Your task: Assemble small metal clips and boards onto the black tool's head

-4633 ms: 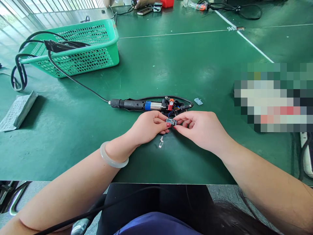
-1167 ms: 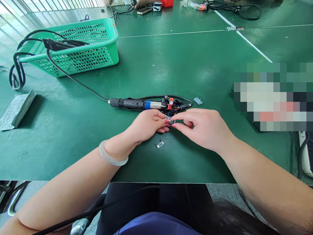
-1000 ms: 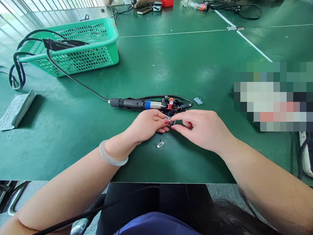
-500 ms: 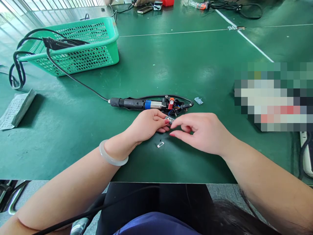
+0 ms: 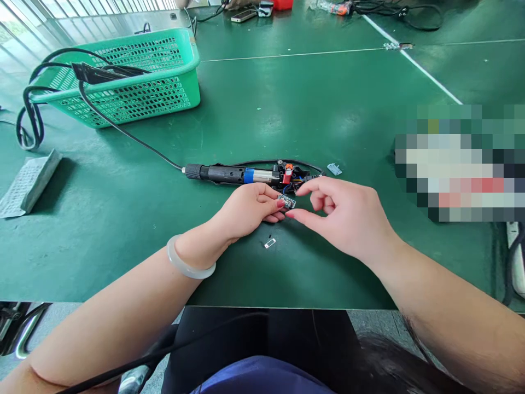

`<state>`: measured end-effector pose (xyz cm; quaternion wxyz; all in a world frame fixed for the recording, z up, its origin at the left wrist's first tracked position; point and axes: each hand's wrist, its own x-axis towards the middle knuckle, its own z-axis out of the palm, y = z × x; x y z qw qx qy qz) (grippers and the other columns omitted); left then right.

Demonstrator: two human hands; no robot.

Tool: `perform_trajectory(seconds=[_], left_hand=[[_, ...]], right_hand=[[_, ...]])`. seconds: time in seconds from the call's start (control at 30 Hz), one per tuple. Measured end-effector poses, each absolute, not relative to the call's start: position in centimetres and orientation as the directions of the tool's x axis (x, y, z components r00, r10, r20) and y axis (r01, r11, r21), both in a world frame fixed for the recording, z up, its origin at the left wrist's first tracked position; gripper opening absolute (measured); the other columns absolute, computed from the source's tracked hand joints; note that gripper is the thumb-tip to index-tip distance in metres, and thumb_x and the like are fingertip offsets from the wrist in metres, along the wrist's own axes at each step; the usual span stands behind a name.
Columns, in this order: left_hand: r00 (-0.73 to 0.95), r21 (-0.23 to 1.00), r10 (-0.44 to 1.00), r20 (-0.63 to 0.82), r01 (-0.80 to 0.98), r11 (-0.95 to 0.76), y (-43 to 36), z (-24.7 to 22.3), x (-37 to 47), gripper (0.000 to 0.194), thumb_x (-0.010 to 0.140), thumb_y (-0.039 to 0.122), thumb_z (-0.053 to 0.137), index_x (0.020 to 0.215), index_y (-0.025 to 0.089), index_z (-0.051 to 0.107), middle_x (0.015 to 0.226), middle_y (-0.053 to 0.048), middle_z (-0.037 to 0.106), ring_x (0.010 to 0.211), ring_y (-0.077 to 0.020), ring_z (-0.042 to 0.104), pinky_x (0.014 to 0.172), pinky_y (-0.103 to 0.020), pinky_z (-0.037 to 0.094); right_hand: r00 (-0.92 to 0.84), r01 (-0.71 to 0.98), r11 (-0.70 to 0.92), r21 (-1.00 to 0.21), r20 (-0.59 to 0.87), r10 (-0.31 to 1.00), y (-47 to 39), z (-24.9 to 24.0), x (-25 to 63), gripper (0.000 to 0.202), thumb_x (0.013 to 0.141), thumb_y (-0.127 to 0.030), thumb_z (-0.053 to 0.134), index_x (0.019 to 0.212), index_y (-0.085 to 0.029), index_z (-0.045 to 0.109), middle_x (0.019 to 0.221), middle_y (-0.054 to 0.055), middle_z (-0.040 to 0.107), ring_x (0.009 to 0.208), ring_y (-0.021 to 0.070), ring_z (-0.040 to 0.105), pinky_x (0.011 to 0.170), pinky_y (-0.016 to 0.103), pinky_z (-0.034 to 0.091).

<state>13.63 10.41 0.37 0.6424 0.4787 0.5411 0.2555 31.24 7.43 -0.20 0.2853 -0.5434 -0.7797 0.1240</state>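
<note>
Between thumb and fingers, my left hand (image 5: 254, 205) pinches a small circuit board (image 5: 287, 202). My right hand (image 5: 342, 216) is just right of the board, thumb and forefinger spread apart with nothing visible between them. Behind both hands lies a black and silver screwdriver-like tool (image 5: 229, 174), its casing open at the right end, showing a red part (image 5: 288, 173) and wires. A second small board (image 5: 334, 169) rests on the green table beyond my right hand. A small white rectangular frame (image 5: 269, 243) lies in front of the hands.
A green mesh basket (image 5: 164, 96) with black cables stands at the back left. A wrapped packet (image 5: 33, 183) lies at the left. Cables (image 5: 394, 12) and a phone (image 5: 243, 16) are at the far side. Pixelated objects occupy the right.
My right hand has opened wider and its forefinger has risen away from the board, so more of the board shows. My left hand keeps its hold in the same place.
</note>
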Motion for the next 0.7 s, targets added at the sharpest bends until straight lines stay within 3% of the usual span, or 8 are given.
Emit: perform_trajectory(seconds=[0.1,0.37,0.57,0.7], left_hand=[[0.27,0.89,0.849,-0.454,0.194,0.413,10.4,0.4,13.6,0.005,0.081,0.013,0.065,0.078,0.011,0.061,0.064,-0.004,0.069,0.061,-0.0087,0.064,0.065,-0.021,0.052],[0.271,0.893,0.853,-0.447,0.189,0.408,10.5,0.1,13.7,0.003,0.082,0.011,0.062,0.079,0.011,0.062,0.063,-0.003,0.068,0.063,-0.0092,0.065,0.065,-0.02,0.052],[0.287,0.888,0.858,-0.426,0.312,0.337,10.3,0.3,13.6,0.005,0.081,0.017,0.063,0.082,0.012,0.062,0.068,-0.003,0.07,0.056,-0.0085,0.061,0.057,-0.021,0.049],[0.306,0.834,0.896,-0.321,0.54,0.114,9.7,0.2,12.1,0.025,0.071,0.035,0.072,0.086,0.018,0.062,0.064,0.001,0.067,0.048,-0.0095,0.053,0.046,-0.022,0.038]], right_hand=[[-0.218,0.764,0.295,-0.574,0.2,0.955,7.8,-0.3,31.4,0.031,0.072,-0.036,0.071,0.099,-0.021,0.07,0.065,-0.003,0.062,0.049,0.0102,0.048,0.051,0.025,0.038],[-0.181,0.695,0.199,-0.691,0.099,0.978,8.1,-0.6,31.0,0.019,0.074,-0.037,0.068,0.08,-0.02,0.073,0.053,-0.004,0.057,0.038,0.007,0.039,0.042,0.024,0.031],[-0.231,0.708,0.255,-0.658,0.125,0.965,8.3,-0.5,31.2,0.013,0.074,-0.031,0.067,0.078,-0.02,0.073,0.053,-0.004,0.057,0.041,0.007,0.041,0.044,0.023,0.032],[-0.315,0.726,0.35,-0.593,0.167,0.934,8.8,-0.6,31.9,0.012,0.072,-0.028,0.067,0.079,-0.02,0.072,0.058,-0.003,0.059,0.048,0.0083,0.046,0.05,0.023,0.036]])
